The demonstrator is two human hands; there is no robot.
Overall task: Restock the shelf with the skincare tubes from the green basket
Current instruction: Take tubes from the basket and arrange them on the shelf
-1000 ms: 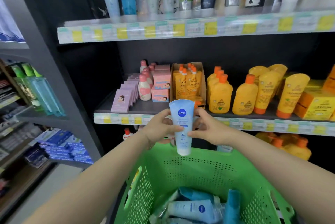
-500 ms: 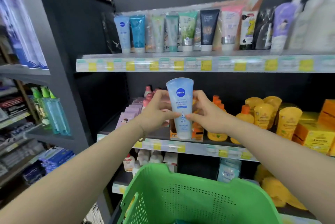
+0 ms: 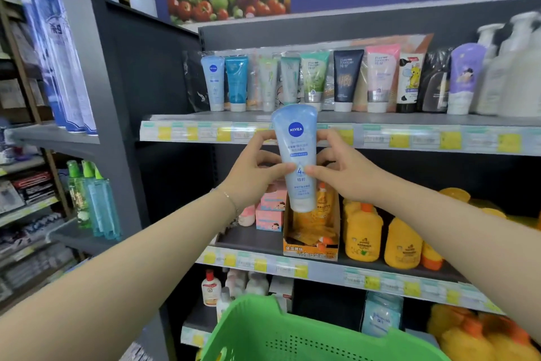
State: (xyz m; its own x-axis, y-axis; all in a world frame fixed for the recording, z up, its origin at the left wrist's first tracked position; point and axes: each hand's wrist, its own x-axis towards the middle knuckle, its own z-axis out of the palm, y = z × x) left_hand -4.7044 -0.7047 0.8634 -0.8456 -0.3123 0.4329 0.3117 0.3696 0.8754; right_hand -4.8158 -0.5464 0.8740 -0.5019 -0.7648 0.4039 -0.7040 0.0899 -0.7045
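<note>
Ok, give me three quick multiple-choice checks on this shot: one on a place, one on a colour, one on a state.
1. Where in the row of tubes on the upper shelf is the shelved Nivea tube?
A) leftmost
B) middle
C) rightmost

2. What colour is the basket?
A) red
B) green
C) grey

3. How is the held tube placed?
A) lying in the basket
B) standing on the shelf
C) cap down in mid-air, pinched by both hands

Answers:
1 A: it stands left of the teal tube, with no tube beyond it.
2 B: its perforated wall is bright green.
3 C: the left hand and right hand pinch its sides in front of the shelf edge.
</note>
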